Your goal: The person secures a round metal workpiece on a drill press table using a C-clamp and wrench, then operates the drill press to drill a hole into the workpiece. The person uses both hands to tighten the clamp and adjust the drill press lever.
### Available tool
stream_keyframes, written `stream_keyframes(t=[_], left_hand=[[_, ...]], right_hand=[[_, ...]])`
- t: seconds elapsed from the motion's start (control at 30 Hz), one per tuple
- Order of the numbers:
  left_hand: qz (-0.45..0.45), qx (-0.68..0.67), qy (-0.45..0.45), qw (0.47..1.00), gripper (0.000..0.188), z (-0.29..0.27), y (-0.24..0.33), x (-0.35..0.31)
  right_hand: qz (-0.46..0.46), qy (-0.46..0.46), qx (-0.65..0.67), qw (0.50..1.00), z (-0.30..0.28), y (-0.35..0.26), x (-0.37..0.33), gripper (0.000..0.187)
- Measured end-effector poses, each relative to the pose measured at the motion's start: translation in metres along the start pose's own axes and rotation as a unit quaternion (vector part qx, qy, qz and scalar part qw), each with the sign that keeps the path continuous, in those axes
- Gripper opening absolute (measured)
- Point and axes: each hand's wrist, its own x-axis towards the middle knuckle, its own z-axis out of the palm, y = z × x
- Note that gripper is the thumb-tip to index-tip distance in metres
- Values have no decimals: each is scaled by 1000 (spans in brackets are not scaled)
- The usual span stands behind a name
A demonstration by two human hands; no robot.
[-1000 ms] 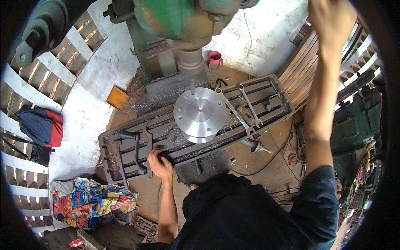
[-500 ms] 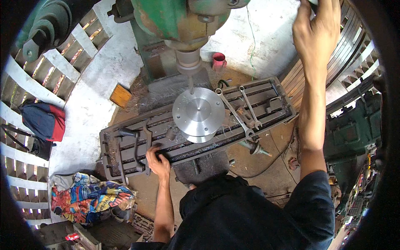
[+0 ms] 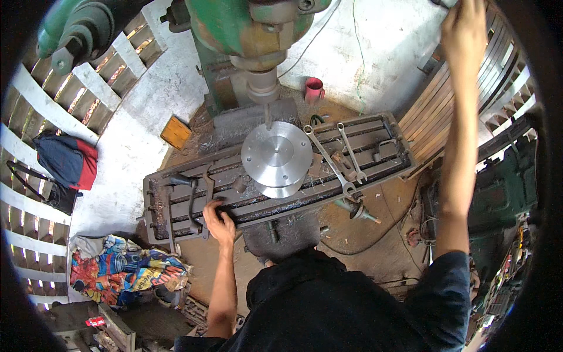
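Left hand (image 3: 220, 223) grips near edge of grimy slotted iron machine table (image 3: 176, 202); shiny round metal disc (image 3: 277, 155) centre; right hand (image 3: 463, 29) raised far right, grip unclear.

A small red-and-white packet (image 3: 94, 322) lies on the dark bench at lower left, beside colourful cloth.

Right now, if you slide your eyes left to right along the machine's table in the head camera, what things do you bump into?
Left hand → shiny round metal disc → two long wrenches → raised right arm.
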Motion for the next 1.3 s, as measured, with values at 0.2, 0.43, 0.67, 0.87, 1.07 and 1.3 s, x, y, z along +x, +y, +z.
stream_keyframes(t=[0.2,0.43,0.67,0.87,1.07,1.3], left_hand=[[-15,23,-4,1000,33,1,4,1],[-15,-7,-36,999,33,-2,9,3],[-1,-20,-47,999,32,-8,1,-2],[7,6,-18,1000,33,-10,0,-1],[-17,30,14,999,28,4,1,-2],[-19,-8,31,999,25,9,0,-1]], right_hand=[[86,-24,115,989,-17,-74,-19,61],[22,16,138,990,-21,-77,41,61],[6,21,95,995,-3,-16,70,60],[61,14,179,982,7,24,40,65],[112,-23,226,967,-4,4,-10,64],[171,-48,373,910,-28,-53,-26,69]])
